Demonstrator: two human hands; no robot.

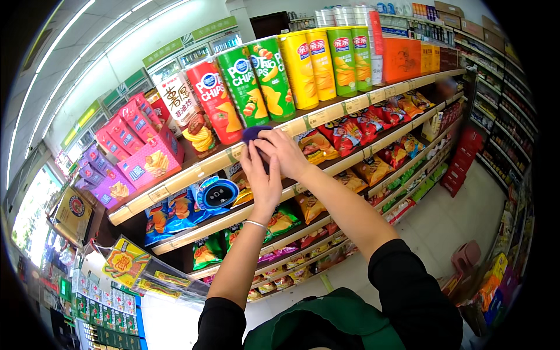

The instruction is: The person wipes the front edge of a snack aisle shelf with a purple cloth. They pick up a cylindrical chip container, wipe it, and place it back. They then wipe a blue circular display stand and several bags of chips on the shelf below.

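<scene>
A dark purple cloth (256,132) is bunched at the front edge of the upper shelf (218,165), just below the potato chip canisters. My right hand (283,151) grips it from the right with bent fingers. From below, my left hand (262,179) reaches up to the same cloth, its fingers against the lower side, and a bangle circles that wrist. Right above my hands stand a red chip canister (215,103) and a green chip canister (243,87). Part of the cloth is hidden behind my fingers.
Yellow canisters (299,70) and an orange box (401,60) stand farther right on the upper shelf. Pink snack boxes (151,164) sit at its left end. Bagged chips (350,131) fill lower shelves. A hanging candy display (127,262) juts out at left; a pink stool (466,256) is at right.
</scene>
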